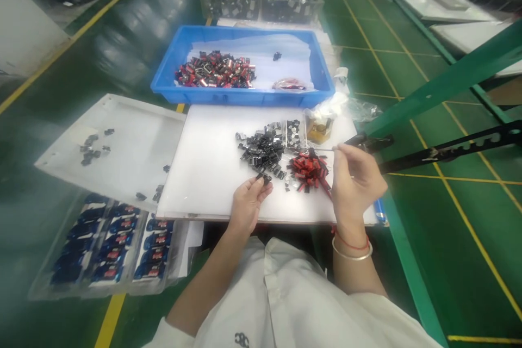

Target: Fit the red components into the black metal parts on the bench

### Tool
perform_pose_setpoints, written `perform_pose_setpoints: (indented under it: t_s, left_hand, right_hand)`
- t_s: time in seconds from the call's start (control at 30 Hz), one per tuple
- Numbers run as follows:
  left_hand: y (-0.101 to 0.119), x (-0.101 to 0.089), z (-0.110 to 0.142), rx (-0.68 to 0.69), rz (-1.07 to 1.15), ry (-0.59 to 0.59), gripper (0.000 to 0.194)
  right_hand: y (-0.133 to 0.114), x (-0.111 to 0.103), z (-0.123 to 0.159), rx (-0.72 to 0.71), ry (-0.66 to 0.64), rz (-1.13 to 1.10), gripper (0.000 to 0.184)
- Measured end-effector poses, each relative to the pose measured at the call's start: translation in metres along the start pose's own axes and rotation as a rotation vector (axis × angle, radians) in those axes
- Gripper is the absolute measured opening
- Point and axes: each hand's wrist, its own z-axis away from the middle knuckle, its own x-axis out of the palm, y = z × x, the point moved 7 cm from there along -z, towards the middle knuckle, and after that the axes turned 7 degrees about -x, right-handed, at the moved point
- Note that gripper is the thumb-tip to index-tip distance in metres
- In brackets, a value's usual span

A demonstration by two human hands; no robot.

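Note:
My left hand (pixel 247 200) is pinched around a small black plastic part (pixel 265 178) near the front of the white board (pixel 212 174). Thumb and forefinger of my right hand (pixel 355 180) are closed on a thin, needle-like metal rod (pixel 325 149), which points left. Its tip is too fine to make out. Just beyond my left hand lies a heap of small black parts (pixel 263 151). A pile of red and black pieces (pixel 310 169) sits between my hands. Behind it stand a clear tray of small parts (pixel 292 133) and a container with something amber (pixel 318 129).
A blue bin (pixel 244 98) beyond the board holds many red and black parts. To the left, a white tray (pixel 122 163) carries scattered black pieces, above a clear tray (pixel 138 288) of blue packs. A green metal post (pixel 440 73) rises at the right.

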Motion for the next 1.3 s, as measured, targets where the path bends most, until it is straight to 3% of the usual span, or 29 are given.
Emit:
perform_pose_setpoints:
  t_s: [0.1,0.2,0.47,0.6,0.67,0.8,0.87,1.03,1.3]
  left_hand:
    - [0.001,0.0,0.001,0.009,-0.027,0.008,0.023]
    - [0.001,0.0,0.004,0.02,-0.055,0.006,0.027]
    - [0.0,-0.001,0.006,0.049,-0.099,-0.005,0.031]
    - [-0.003,0.0,0.008,0.068,-0.106,-0.014,0.035]
    - [-0.006,0.0,0.01,0.064,-0.112,-0.014,0.038]
    - [-0.015,0.001,0.011,0.087,-0.119,-0.097,0.046]
    - [-0.02,0.001,0.01,0.13,-0.173,-0.16,0.045]
    - [-0.031,-0.007,0.012,0.197,-0.392,-0.211,0.032]
    - [-0.021,-0.01,0.022,0.235,-0.698,-0.332,0.035]
  right_hand:
    - [0.022,0.0,-0.017,-0.017,0.099,0.143,0.019]
    - [0.04,0.012,-0.029,-0.027,0.097,0.203,0.024]
    - [0.073,0.052,-0.034,0.014,-0.109,0.199,0.027]
    - [0.06,0.051,-0.023,0.055,-0.232,0.158,0.03]
    - [0.048,0.048,-0.008,0.16,-0.311,0.052,0.032]
    - [0.017,0.062,0.047,0.367,-0.817,-0.29,0.038]
    - [0.006,0.061,0.065,0.378,-0.933,-0.315,0.038]
    - [0.006,0.054,0.085,0.463,-0.972,-0.31,0.038]
    - [0.014,0.037,0.104,0.671,-0.879,-0.246,0.044]
